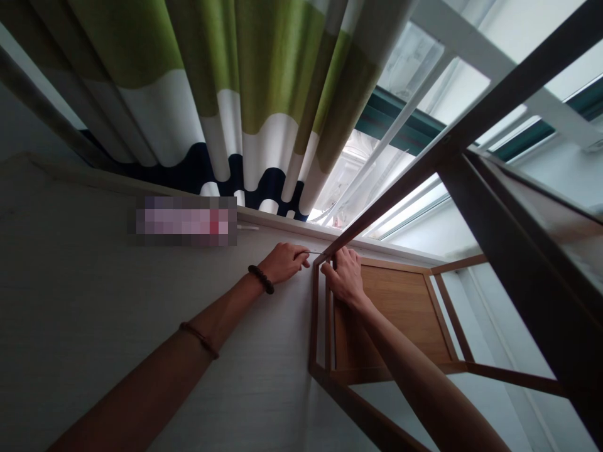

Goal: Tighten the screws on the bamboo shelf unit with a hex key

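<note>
My left hand [282,262] is closed in a pinch on a thin metal tool [315,253] whose tip meets the top corner of a wooden frame [315,314]. A dark bead bracelet sits on that wrist and a thinner band further down the forearm. My right hand [345,275] is wrapped around the frame's upper corner, fingers pressed against the joint. A wooden panel [400,314] fills the frame behind that hand. Dark frame bars [494,213] run up and to the right toward me.
A pale wall [94,301] lies behind the frame. Above hangs a curtain [226,94] striped green, white and navy. A window with white bars [424,107] is at the upper right. A white sill [292,225] runs under the curtain.
</note>
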`<state>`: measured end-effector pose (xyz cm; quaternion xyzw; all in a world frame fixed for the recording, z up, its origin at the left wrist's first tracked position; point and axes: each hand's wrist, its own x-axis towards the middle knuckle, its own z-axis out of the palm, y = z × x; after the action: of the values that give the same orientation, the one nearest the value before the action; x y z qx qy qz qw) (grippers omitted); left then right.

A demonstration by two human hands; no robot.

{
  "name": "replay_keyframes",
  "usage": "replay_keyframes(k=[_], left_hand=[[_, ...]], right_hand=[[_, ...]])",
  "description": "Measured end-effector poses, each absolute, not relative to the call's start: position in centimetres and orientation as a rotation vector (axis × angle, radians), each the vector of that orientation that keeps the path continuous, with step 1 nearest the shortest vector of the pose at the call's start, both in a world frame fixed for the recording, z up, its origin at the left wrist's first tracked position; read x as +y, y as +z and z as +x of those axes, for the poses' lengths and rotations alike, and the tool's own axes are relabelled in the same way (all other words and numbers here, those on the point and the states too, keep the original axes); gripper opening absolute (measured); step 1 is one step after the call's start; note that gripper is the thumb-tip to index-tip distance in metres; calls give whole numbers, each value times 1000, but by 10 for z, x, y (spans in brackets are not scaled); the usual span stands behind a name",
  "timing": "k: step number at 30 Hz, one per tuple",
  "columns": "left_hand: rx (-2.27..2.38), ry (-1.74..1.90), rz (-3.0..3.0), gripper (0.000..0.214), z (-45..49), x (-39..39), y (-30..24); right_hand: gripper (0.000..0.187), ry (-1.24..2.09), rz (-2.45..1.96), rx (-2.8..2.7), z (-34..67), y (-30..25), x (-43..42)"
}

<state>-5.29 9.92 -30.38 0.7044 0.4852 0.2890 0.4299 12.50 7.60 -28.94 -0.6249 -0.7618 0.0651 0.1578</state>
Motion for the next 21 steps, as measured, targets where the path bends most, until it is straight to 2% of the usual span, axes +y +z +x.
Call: replay_keyframes(k=[9,11,15,18,21], left_hand=[[1203,825,1276,44,-39,106,-303],[1206,870,1339,38,-38,105,-310],[1211,941,1855,28,-46,97,-319],[1142,889,1997,32,-52,89,-321],[1140,914,1758,41,-50,84,-320]], right_hand=[[9,187,-1781,-2178,125,-289,76],[10,187,-1783,-2172,125,-289,76],[7,181,-1781,-2171,125,-290,76],[6,177,-1769,-2178,125,-289,76],[6,179,-1774,-2181,125,-288,76]])
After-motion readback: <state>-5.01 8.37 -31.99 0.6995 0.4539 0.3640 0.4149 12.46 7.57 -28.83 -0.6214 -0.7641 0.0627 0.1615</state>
